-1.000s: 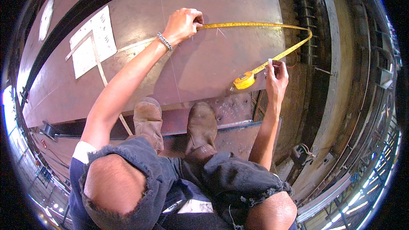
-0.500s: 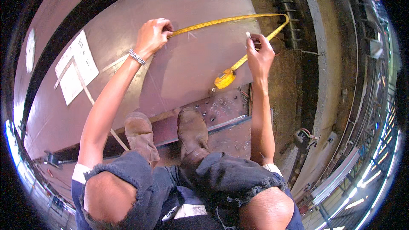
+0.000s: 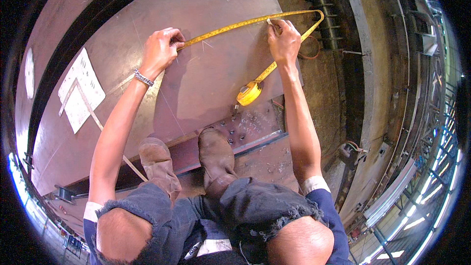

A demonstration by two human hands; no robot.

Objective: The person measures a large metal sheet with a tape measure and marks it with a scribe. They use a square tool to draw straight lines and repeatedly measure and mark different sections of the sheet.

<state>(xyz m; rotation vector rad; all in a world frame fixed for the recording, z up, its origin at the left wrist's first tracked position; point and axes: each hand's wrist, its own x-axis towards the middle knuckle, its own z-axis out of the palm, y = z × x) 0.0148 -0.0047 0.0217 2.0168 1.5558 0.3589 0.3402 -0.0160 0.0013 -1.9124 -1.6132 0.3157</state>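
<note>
My left hand (image 3: 163,49) pinches the free end of a yellow tape measure blade (image 3: 230,28) against a large reddish-brown metal plate (image 3: 211,78). From there the blade runs right, bends back past the plate's right edge and returns to its yellow case (image 3: 249,93), which lies on the plate near its front edge. Between the fingertips of my right hand (image 3: 284,41) is a short white chalk stick (image 3: 269,21), its tip at the blade. Thin light lines mark the plate, one of them just below the blade.
A white sheet (image 3: 81,91) and a long thin square (image 3: 95,118) lie on the plate's left side. Beyond the right edge are a black coil-like part (image 3: 321,12) and a lower brown surface (image 3: 314,98). My boots (image 3: 216,154) rest near the plate's front edge, by a steel beam with holes.
My right hand has moved left and up, bringing the chalk to the blade. My left hand still pinches the tape end. The whole view has shifted slightly.
</note>
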